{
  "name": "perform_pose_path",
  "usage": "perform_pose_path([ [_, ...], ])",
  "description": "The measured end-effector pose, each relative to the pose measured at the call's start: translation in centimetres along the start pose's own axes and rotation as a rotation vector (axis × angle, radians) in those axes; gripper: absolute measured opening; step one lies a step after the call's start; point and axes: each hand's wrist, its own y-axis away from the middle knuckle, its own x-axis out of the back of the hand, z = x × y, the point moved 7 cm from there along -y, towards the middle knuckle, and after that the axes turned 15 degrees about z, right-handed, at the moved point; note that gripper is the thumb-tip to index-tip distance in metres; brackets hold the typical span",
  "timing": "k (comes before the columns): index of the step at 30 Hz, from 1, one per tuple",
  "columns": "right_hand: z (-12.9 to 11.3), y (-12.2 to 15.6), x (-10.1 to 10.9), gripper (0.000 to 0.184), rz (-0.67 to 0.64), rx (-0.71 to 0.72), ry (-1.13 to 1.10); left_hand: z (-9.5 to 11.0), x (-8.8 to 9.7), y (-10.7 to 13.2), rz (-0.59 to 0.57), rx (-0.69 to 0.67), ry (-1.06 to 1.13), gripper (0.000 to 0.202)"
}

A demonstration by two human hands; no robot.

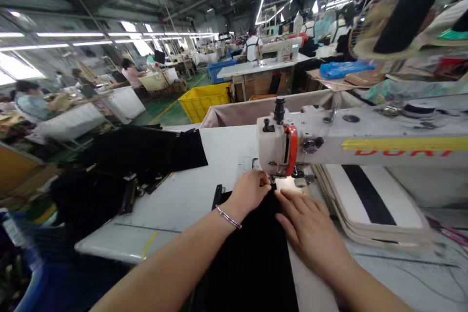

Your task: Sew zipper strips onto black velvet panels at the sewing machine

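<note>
Black cloth lengthwise on the white tabletop, stretching from beside the needle area of the sewing machine toward the near edge and out at the bottom of the view. At the cloth's far end, from its left side: the left hand, fingers curled and drawn together just beside the needle area, thumb and forefinger close to one another; unclear whether actually pinching the cloth. Along the cloth's right edge: the right hand, laid palm down and flat, fingers extended with narrow gaps, fingertips touching or just beside that edge near the far end. Right of the right hand, a stack of pale panels. Toward the tabletop's far left corner, more black fabric, spilling over the left edge.
</note>
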Motion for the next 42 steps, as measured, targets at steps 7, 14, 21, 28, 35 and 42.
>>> perform_pose_path([
  [7, -0.1, -0.3, -0.3, 0.052, 0.007, -0.002, 0.003, -0.1, -0.3, -0.4, 0.036, 0.026, -0.043, 0.008],
  [14, -0.2, -0.4, -0.1, 0.053, 0.025, -0.003, 0.014, 0.2, -0.3, -0.3, 0.01, 0.009, -0.059, 0.009],
  [21, 0.0, -0.4, -0.1, 0.053, 0.023, -0.008, 0.002, 0.0, -0.8, -0.8, 0.04, 0.009, -0.118, 0.01],
  [28, 0.1, -0.3, -0.1, 0.05, 0.021, -0.003, -0.01, 2.4, 0.8, 1.7, 0.048, -0.209, -0.172, 0.011],
  [35, 0.1, -0.2, -0.1, 0.047, 0.045, 0.003, 0.016, 2.4, 0.4, 4.3, -0.05, -0.414, -0.171, 0.027],
  [42, -0.2, -0.2, -0.3, 0.047, 0.053, 0.021, 0.02, 2.0, 0.1, 3.9, -0.056, -0.423, -0.149, 0.027],
])
